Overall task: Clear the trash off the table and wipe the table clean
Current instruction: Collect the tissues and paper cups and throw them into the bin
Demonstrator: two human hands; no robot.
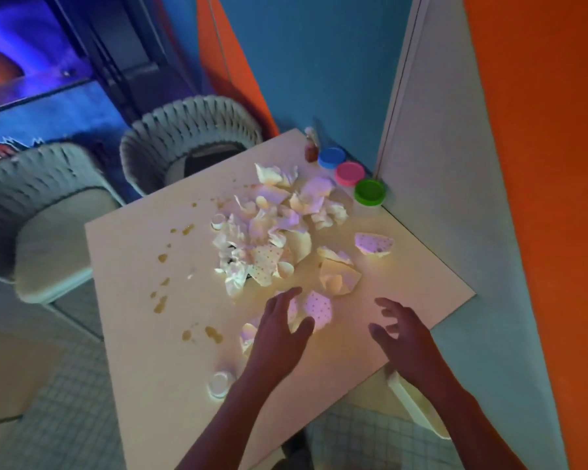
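The square, pale cream surface (170,340) carries a heap of crumpled white and dotted paper scraps (269,228) just beyond the left grip (279,329). A dotted paper piece (316,308) lies between the two grips, nearer the left. Brown sauce-like stains (160,303) spot the surface left of the left grip. A small clear plastic cup (220,384) stands beside the left wrist. Blue (331,157), pink (349,173) and green (370,191) round lidded tubs line the far edge.

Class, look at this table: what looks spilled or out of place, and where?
Brownish spill spots dot the table along its left side. A heap of crumpled paper scraps litters the middle, with stray pieces nearer the hands. The three coloured tubs stand neatly.
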